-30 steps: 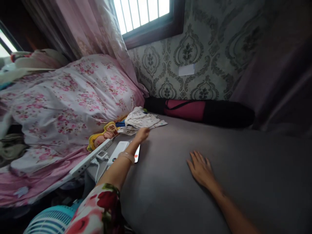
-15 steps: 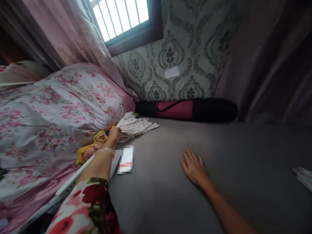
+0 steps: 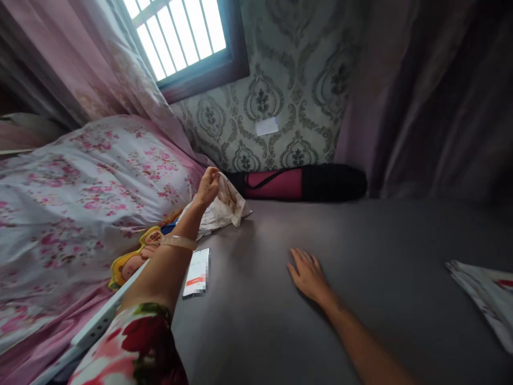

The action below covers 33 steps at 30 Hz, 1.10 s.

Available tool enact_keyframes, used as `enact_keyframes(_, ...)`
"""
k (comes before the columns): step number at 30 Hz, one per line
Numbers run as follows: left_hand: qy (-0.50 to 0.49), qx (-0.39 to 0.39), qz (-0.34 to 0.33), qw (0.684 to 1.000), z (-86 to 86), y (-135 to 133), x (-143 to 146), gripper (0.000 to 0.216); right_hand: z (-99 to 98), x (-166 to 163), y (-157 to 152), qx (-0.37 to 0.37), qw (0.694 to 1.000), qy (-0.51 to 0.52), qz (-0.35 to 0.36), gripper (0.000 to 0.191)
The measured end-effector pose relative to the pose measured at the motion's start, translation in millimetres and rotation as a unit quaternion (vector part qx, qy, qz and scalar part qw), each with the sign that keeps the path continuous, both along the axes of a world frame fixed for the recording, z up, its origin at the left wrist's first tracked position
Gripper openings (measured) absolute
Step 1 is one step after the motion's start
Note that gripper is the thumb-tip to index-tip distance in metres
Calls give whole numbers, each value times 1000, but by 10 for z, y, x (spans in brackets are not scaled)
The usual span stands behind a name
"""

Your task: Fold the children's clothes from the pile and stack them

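My left hand [image 3: 209, 187] is closed on an edge of a white patterned garment [image 3: 219, 212] and holds it partly raised off the grey bed sheet [image 3: 372, 299]. The garment's lower part still rests on the bed; its exact kind is unclear. My right hand [image 3: 308, 274] lies palm down on the sheet, fingers spread, holding nothing. A phone [image 3: 196, 274] with a lit screen lies near my left forearm. Behind that forearm shows a yellow cartoon-patterned item [image 3: 130, 263], partly hidden.
A long black and dark-pink bag [image 3: 276, 184] lies along the wall. On the left is a floral quilt [image 3: 100, 166]. Folded cloth [image 3: 487, 299] lies at the right. A white perforated rail or basket edge [image 3: 94, 329] runs beneath my left arm.
My left hand has risen, lifting part of the garment off the bed. My right hand stays flat on the sheet. The view has shifted right, showing more of the folded cloth.
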State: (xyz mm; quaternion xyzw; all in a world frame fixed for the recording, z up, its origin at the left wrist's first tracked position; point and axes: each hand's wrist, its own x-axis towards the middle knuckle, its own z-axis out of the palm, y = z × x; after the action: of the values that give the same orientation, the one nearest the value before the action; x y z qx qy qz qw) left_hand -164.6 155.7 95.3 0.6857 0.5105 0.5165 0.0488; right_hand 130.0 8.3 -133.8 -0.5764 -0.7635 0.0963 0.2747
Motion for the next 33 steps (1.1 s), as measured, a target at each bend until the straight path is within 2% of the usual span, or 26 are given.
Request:
enact_keyframes(2, -25, 4, -85, 996, 142, -141, 338, 11, 110, 45, 39, 26, 994, 104, -18, 51)
enact_keyframes(5, -25, -26, -193, 981, 303, -430, 771, 16, 428, 140, 51, 61, 966, 249, -39, 61)
enact_keyframes(8, -8, -64, -271, 960, 402, -713, 1078, 22, 787, 261, -1, 68, 937, 344, -4, 72)
enact_keyframes(11, -11, -124, -321, 939, 445, -925, 1261, 29, 1030, 388, -68, 59, 906, 417, 36, 71)
enact_keyframes(15, -25, -160, -326, 931, 410, -1071, 1348, 32, 1117, 534, -106, -24, 873, 473, 118, 55)
enact_keyframes(18, -21, -184, -313, 932, 324, -1072, 1328, 32, 1108, 649, -107, -100, 864, 478, 122, 48)
enact_keyframes(21, -33, -223, -302, 926, 201, -1016, 1278, 31, 1126, 794, -132, -137, 865, 470, 110, 42)
enact_keyframes(24, -43, -268, -297, 916, 35, -954, 1251, 35, 1155, 953, -171, -129, 879, 442, 124, 37)
enact_keyframes(26, -41, -288, -302, 908, -113, -911, 1264, 38, 1158, 1056, -177, -114, 899, 405, 120, 34)
enact_keyframes(30, -37, -301, -318, 898, -493, -822, 1362, 40, 1135, 1239, -145, -44, 951, 299, 71, 28)
enact_keyframes(33, -27, -324, -331, 886, -784, -800, 1471, 39, 1123, 1366, -146, -58, 961, 267, 36, 31)
